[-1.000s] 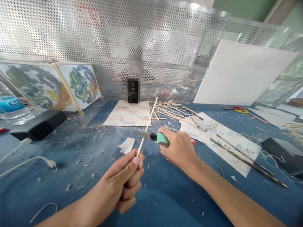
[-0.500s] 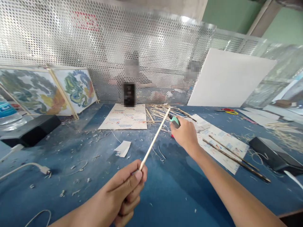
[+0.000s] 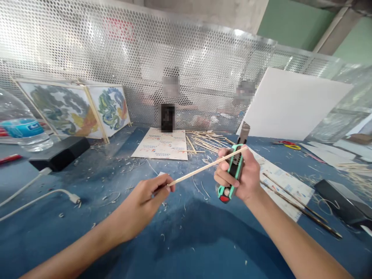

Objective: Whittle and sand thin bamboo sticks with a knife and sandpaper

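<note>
Far left: 1 bottle point(image 3: 26, 130), blue label, brand too blurred to read. Upper left: 2 dragon panels point(image 3: 65, 104). Left of centre: left hand point(image 3: 148, 201) pinching 1 pale stick point(image 3: 200, 169); it slants up across mid-frame, far end over right hand point(image 3: 250, 174). Centre: 1 printed sheet point(image 3: 162, 143), looks like "COATED ABRASIVE". Right of centre: right hand wrapped round 1 green-black knife point(image 3: 237, 164), blade up. Right: 2 dark sticks point(image 3: 302, 209), 1 pair of scissors point(image 3: 290, 145).
</note>
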{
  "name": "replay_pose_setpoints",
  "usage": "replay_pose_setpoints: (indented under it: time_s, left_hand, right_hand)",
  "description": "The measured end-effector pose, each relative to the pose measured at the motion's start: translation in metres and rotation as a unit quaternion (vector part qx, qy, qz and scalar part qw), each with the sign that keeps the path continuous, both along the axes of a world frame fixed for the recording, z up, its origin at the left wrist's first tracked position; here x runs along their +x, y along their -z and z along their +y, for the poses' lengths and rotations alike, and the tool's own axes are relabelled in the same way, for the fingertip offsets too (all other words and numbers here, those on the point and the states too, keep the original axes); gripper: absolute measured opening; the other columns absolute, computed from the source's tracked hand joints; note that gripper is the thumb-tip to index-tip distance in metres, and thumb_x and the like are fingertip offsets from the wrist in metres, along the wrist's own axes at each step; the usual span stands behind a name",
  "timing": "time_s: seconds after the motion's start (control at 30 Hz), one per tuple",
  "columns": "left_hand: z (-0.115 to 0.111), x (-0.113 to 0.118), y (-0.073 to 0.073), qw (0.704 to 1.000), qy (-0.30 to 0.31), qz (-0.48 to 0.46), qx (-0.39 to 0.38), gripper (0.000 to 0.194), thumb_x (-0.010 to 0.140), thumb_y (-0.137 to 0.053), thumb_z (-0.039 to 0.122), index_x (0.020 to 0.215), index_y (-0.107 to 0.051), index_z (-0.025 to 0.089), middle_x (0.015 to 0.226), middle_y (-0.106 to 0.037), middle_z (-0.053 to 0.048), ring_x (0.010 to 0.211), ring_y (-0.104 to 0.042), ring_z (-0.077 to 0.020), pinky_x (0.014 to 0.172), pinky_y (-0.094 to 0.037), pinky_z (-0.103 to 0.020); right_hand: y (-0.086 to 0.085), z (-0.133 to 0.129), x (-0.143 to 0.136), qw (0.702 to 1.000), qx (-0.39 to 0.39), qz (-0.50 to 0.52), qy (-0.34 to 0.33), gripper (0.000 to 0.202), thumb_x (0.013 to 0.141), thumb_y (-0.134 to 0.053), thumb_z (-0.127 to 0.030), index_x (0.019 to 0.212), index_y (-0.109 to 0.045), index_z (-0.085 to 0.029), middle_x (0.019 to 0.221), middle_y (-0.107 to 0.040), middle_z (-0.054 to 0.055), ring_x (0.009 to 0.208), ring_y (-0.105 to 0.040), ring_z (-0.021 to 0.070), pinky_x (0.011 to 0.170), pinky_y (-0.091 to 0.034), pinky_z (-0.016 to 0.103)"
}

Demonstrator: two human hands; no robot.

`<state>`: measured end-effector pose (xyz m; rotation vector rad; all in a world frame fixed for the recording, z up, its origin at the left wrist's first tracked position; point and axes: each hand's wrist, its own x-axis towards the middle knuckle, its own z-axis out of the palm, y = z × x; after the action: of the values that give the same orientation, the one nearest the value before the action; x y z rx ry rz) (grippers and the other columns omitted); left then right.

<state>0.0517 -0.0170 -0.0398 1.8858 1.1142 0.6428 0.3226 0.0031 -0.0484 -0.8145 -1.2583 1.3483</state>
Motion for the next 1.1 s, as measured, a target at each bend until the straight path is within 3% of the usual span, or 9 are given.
replay_pose_setpoints:
  time_s: [0.1, 0.2, 0.33, 0.4, 0.5, 0.63, 0.77, 0.93, 1.1]
  left_hand:
    - [0.009, -0.006, -0.003, 0.991, -0.010, 0.027, 0.128, 0.024, 0.098, -0.048, 0.028, 0.081, -0.064, 0.021, 0.072, -0.060, 0.000, 0.070, -0.050, -0.0190, 0.073, -0.033, -0.030]
    - [0.015, -0.009, 0.001, 0.958, -0.079, 0.045, 0.272, 0.015, 0.094, -0.052, 0.023, 0.094, -0.067, 0.023, 0.097, -0.066, -0.004, 0.099, -0.057, -0.0264, 0.097, -0.030, -0.040]
    - [0.017, -0.011, 0.008, 0.890, -0.258, -0.053, 0.372, 0.052, 0.087, -0.065, 0.028, 0.133, -0.043, 0.024, 0.132, -0.042, -0.012, 0.125, -0.042, -0.0310, 0.104, -0.033, -0.044]
    - [0.017, -0.010, 0.009, 0.921, -0.233, -0.142, 0.278, 0.048, 0.090, -0.064, 0.031, 0.131, -0.039, 0.024, 0.118, -0.048, -0.008, 0.106, -0.052, -0.0244, 0.092, -0.043, -0.038]
    - [0.012, -0.003, 0.010, 0.972, -0.099, -0.208, 0.055, 0.020, 0.098, -0.053, 0.035, 0.112, -0.048, 0.022, 0.088, -0.056, 0.000, 0.074, -0.057, -0.0158, 0.069, -0.045, -0.030]
    - [-0.004, 0.013, 0.017, 0.976, 0.071, -0.172, -0.112, 0.032, 0.102, -0.044, 0.043, 0.087, -0.056, 0.017, 0.078, -0.062, -0.002, 0.065, -0.060, -0.0141, 0.062, -0.045, -0.028]
    - [-0.015, 0.024, 0.026, 0.958, 0.102, -0.197, -0.181, 0.036, 0.101, -0.045, 0.044, 0.085, -0.058, 0.015, 0.075, -0.063, -0.002, 0.060, -0.061, -0.0123, 0.057, -0.045, -0.025]
    - [-0.015, 0.025, 0.030, 0.936, 0.105, -0.244, -0.230, 0.033, 0.099, -0.050, 0.044, 0.085, -0.057, 0.015, 0.073, -0.061, 0.000, 0.056, -0.061, -0.0103, 0.055, -0.046, -0.023]
    - [-0.016, 0.023, 0.026, 0.937, 0.095, -0.254, -0.221, 0.032, 0.098, -0.054, 0.043, 0.082, -0.056, 0.015, 0.071, -0.059, 0.001, 0.056, -0.057, -0.0092, 0.055, -0.044, -0.022]
  right_hand:
    - [0.000, -0.005, 0.002, 0.997, -0.009, -0.057, -0.052, 0.063, 0.082, -0.029, -0.082, 0.083, -0.054, -0.024, 0.051, -0.057, -0.004, 0.025, -0.018, 0.0055, 0.036, -0.025, 0.025]
    - [0.001, -0.009, -0.002, 0.989, -0.002, -0.057, -0.138, 0.050, 0.075, -0.056, -0.074, 0.077, -0.050, -0.024, 0.057, -0.065, -0.002, 0.027, -0.023, 0.0043, 0.037, -0.028, 0.024]
    - [0.004, -0.011, -0.012, 0.982, 0.001, -0.040, -0.184, 0.032, 0.079, -0.068, -0.051, 0.088, -0.053, -0.024, 0.078, -0.073, 0.000, 0.032, -0.029, 0.0040, 0.041, -0.030, 0.023]
    - [0.007, -0.012, -0.018, 0.980, -0.001, -0.039, -0.197, 0.028, 0.082, -0.068, -0.046, 0.091, -0.053, -0.025, 0.082, -0.074, 0.000, 0.033, -0.030, 0.0037, 0.042, -0.030, 0.023]
    - [0.012, -0.015, -0.032, 0.979, 0.007, -0.036, -0.199, 0.022, 0.086, -0.069, -0.040, 0.092, -0.053, -0.025, 0.085, -0.075, 0.000, 0.034, -0.029, 0.0026, 0.043, -0.032, 0.023]
    - [0.018, -0.022, -0.053, 0.994, 0.023, -0.050, -0.094, 0.020, 0.090, -0.068, -0.038, 0.096, -0.053, -0.026, 0.096, -0.075, 0.002, 0.038, -0.033, 0.0035, 0.041, -0.033, 0.022]
    - [0.019, -0.029, -0.066, 0.995, 0.047, -0.075, -0.035, 0.017, 0.092, -0.067, -0.036, 0.097, -0.055, -0.026, 0.099, -0.074, 0.001, 0.043, -0.045, 0.0042, 0.039, -0.035, 0.020]
    - [0.019, -0.036, -0.069, 0.993, 0.070, -0.099, -0.015, 0.012, 0.094, -0.065, -0.032, 0.100, -0.057, -0.027, 0.103, -0.073, 0.001, 0.057, -0.062, 0.0084, 0.055, -0.052, 0.024]
    - [0.018, -0.040, -0.069, 0.975, 0.131, -0.173, 0.040, 0.013, 0.096, -0.062, -0.032, 0.107, -0.058, -0.028, 0.103, -0.073, 0.001, 0.080, -0.068, 0.0148, 0.072, -0.055, 0.031]
